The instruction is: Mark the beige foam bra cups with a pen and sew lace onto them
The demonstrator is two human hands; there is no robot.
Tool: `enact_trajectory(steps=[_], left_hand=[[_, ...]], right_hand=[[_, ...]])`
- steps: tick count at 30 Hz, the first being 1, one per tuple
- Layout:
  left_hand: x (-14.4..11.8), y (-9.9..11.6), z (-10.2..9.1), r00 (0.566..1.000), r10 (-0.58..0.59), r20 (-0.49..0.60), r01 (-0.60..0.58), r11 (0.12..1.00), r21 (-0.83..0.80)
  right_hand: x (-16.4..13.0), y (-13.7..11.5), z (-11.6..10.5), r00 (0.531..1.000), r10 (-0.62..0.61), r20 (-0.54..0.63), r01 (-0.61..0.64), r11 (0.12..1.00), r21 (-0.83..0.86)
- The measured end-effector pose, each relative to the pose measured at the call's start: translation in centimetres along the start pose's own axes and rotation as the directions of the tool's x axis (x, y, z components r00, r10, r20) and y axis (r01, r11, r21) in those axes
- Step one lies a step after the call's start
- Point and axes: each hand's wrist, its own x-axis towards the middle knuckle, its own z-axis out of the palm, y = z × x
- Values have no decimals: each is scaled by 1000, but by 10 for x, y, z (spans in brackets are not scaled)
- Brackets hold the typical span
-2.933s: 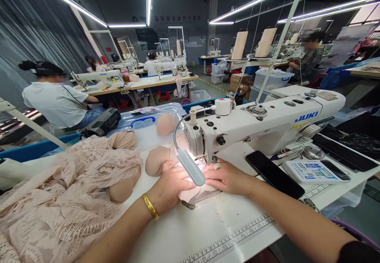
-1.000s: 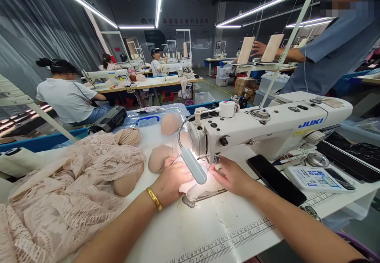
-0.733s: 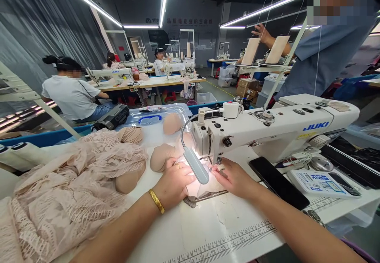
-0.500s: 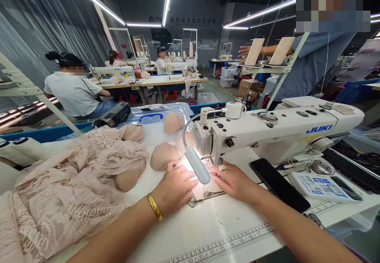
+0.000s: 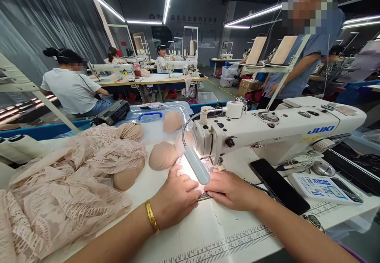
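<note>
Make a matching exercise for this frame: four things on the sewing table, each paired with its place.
Things:
1. lace fabric
2. phone
3. lamp
4. bracelet

Places:
A. on the left wrist
B. heaped at the table's left
C. above both hands, lit
D. lying right of the right hand

Pairs: 1-B, 2-D, 3-C, 4-A

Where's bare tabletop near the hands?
Free: white tabletop between left hand, right hand and printed ruler strip. Crowded: pink lace fabric pile leftward, black phone rightward, beige foam cups behind.
</note>
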Motion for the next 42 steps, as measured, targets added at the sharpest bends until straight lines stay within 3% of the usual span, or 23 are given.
enact_trajectory(steps=[6, 14, 24, 27, 30, 33, 38, 42], left_hand=[[6, -6, 5, 997, 6, -80, 1, 996, 89], [16, -20, 7, 997, -75, -15, 77, 992, 102], [21, -28, 10, 990, -136, -47, 141, 982, 125], [21, -43, -6, 965, -252, -75, 261, 952, 158], [22, -71, -31, 888, -417, -191, 452, 869, 203], [29, -99, -42, 843, -505, -186, 537, 810, 236], [50, -117, -21, 871, -491, -27, 483, 844, 232], [62, -123, -22, 868, -495, -20, 488, 847, 208]], right_hand=[[5, 0, 0, 997, 76, 16, -75, 997, -13], [10, 4, 10, 984, 159, -78, -163, 985, -54], [12, 6, 15, 956, 245, -158, -255, 966, -45], [12, 5, 16, 957, 236, -170, -247, 968, -52], [11, 5, 18, 955, 236, -179, -251, 965, -68], [10, 6, 22, 959, 219, -179, -236, 969, -78], [10, 7, 24, 960, 188, -207, -210, 974, -88], [10, 7, 22, 963, 187, -192, -208, 974, -91]])
